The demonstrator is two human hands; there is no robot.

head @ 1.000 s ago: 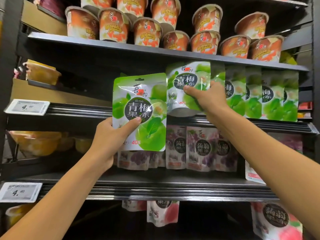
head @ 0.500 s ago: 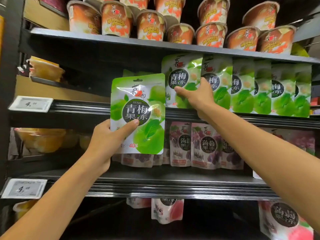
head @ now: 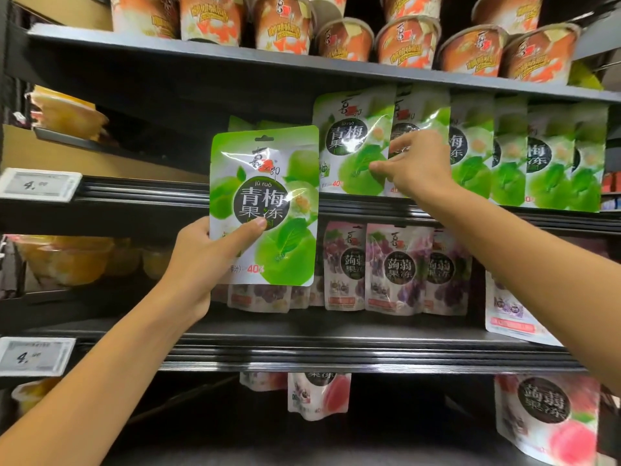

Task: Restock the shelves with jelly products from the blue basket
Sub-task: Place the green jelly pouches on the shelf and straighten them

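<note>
My left hand (head: pixel 201 260) grips a green jelly pouch (head: pixel 263 210) by its lower left, upright in front of the middle shelf (head: pixel 134 196). To its right, a row of several matching green pouches stands on that shelf. My right hand (head: pixel 413 166) is at the leftmost pouch of the row (head: pixel 353 142). The thumb lies on that pouch's front and the curled fingers sit at its right edge, covering part of the pouch behind. The blue basket is out of view.
Orange jelly cups (head: pixel 339 38) crowd the top shelf. Purple grape pouches (head: pixel 396 267) stand on the shelf below, with peach pouches (head: pixel 319 395) lower down. Yellow fruit cups (head: pixel 67 260) sit at the left. Price tags (head: pixel 37 185) hang on the shelf edges.
My right hand carried a green pouch up and stood it at the left end of the shelf row, then shifted to its right edge. My left hand's pouch stayed roughly in place.
</note>
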